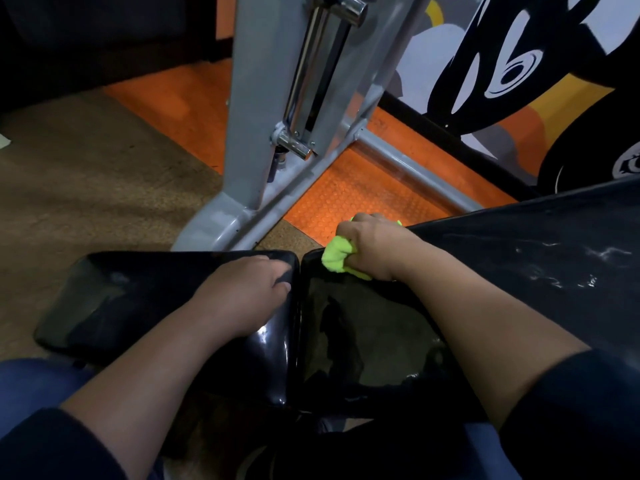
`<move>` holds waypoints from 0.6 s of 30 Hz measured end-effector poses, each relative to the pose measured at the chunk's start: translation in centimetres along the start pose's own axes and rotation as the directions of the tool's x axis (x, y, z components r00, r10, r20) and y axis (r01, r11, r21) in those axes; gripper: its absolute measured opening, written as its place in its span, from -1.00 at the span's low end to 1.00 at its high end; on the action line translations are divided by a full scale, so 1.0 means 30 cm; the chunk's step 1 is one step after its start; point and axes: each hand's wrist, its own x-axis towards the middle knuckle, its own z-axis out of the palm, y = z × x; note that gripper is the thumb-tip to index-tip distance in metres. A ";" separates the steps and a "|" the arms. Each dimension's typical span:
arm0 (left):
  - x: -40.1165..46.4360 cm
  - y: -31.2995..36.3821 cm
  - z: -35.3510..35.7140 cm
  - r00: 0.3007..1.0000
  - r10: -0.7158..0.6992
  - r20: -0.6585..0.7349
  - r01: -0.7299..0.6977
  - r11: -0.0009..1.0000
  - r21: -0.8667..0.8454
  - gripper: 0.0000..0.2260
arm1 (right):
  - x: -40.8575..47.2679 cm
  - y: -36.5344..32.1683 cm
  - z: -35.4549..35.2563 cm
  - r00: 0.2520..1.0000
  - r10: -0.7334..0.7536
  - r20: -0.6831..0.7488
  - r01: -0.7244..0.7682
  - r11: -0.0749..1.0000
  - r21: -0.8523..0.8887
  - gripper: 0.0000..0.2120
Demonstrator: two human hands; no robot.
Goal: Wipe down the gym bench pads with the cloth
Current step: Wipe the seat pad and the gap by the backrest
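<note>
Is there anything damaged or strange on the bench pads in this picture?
Yes. The pad under the right hand and green cloth shows a large dull, irregular patch on its glossy black surface, like worn or peeling covering. The long pad on the right carries whitish streaks.

Bunched lime cloth (337, 257) on black pad (367, 327)

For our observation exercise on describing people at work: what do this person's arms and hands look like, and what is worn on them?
Both hands are bare: no gloves, rings or watch show on the left hand or the right hand. The forearms are bare too. Dark sleeves, navy or black, are pushed up near the elbows: the left sleeve at the lower left corner, the right sleeve at the lower right. No markings are visible on them.
</note>
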 end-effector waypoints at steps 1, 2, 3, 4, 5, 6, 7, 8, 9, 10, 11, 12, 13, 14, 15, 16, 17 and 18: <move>0.001 -0.001 0.000 1.000 -0.005 0.004 0.005 1.000 -0.003 -0.70 | 0.008 -0.008 -0.005 1.000 0.029 -0.008 -0.029 1.000 -0.006 -0.64; 0.002 0.000 0.001 1.000 -0.007 0.008 0.007 1.000 -0.005 -0.70 | 0.014 -0.025 -0.005 0.999 0.044 -0.014 -0.044 0.999 -0.011 -0.63; 0.003 0.002 0.003 1.000 -0.006 0.011 0.006 1.000 -0.006 -0.70 | 0.017 -0.044 0.000 0.999 0.037 -0.020 -0.037 0.999 -0.019 -0.61; 0.003 0.002 0.004 1.000 -0.004 0.012 0.004 1.000 -0.006 -0.69 | 0.013 -0.061 0.012 1.000 0.010 -0.019 -0.010 0.999 -0.033 -0.58; 0.003 0.002 0.005 1.000 -0.002 0.013 0.002 1.000 -0.005 -0.69 | 0.003 -0.070 0.027 0.999 -0.028 -0.017 0.028 0.999 -0.045 -0.56; 0.005 0.003 0.004 1.000 -0.001 0.015 0.001 1.000 -0.004 -0.70 | -0.010 -0.068 0.040 0.998 -0.063 -0.015 0.062 0.997 -0.043 -0.56; 0.005 0.004 0.003 1.000 0.001 0.014 -0.001 1.000 -0.004 -0.70 | -0.020 -0.060 0.045 0.997 -0.075 -0.022 0.074 0.997 -0.028 -0.57; 0.007 0.003 0.004 1.000 0.001 0.014 -0.001 1.000 -0.007 -0.70 | -0.024 -0.055 0.044 0.997 -0.061 -0.039 0.061 0.998 -0.014 -0.59; 0.007 0.000 0.006 1.000 0.000 0.012 0.000 1.000 -0.008 -0.70 | -0.025 -0.059 0.040 0.998 -0.036 -0.060 0.035 0.999 -0.012 -0.60; 0.009 -0.003 0.008 1.000 -0.002 0.012 0.002 1.000 -0.007 -0.69 | -0.026 -0.071 0.040 0.997 -0.014 -0.077 0.012 1.000 -0.028 -0.60; 0.010 -0.004 0.011 1.000 0.000 0.013 0.000 1.000 -0.005 -0.69 | -0.028 -0.087 0.046 0.996 -0.009 -0.089 0.004 0.999 -0.051 -0.60; 0.011 -0.006 0.014 1.000 0.002 0.012 -0.002 1.000 -0.004 -0.69 | -0.035 -0.100 0.057 0.995 -0.029 -0.093 0.022 0.997 -0.071 -0.58; 0.011 -0.007 0.014 1.000 0.001 0.015 -0.001 1.000 -0.002 -0.69 | -0.045 -0.105 0.071 0.993 -0.067 -0.096 0.060 0.996 -0.072 -0.57; 0.012 -0.007 0.015 1.000 -0.002 0.021 0.002 1.000 -0.001 -0.69 | -0.060 -0.100 0.082 0.990 -0.103 -0.095 0.098 0.994 -0.049 -0.56; 0.011 -0.008 0.014 1.000 -0.006 0.026 0.006 1.000 0.001 -0.69 | -0.076 -0.087 0.085 0.989 -0.116 -0.096 0.116 0.993 -0.013 -0.57; 0.012 -0.011 0.016 1.000 -0.010 0.029 0.009 1.000 0.004 -0.69 | -0.085 -0.076 0.080 0.989 -0.106 -0.103 0.108 0.994 0.010 -0.58; 0.011 -0.015 0.017 0.999 -0.013 0.030 0.013 1.000 0.005 -0.70 | -0.089 -0.073 0.072 0.990 -0.086 -0.116 0.088 0.996 0.011 -0.60; 0.011 -0.019 0.018 0.999 -0.017 0.035 0.017 1.000 0.004 -0.70 | -0.092 -0.080 0.070 0.989 -0.068 -0.133 0.068 0.998 -0.003 -0.61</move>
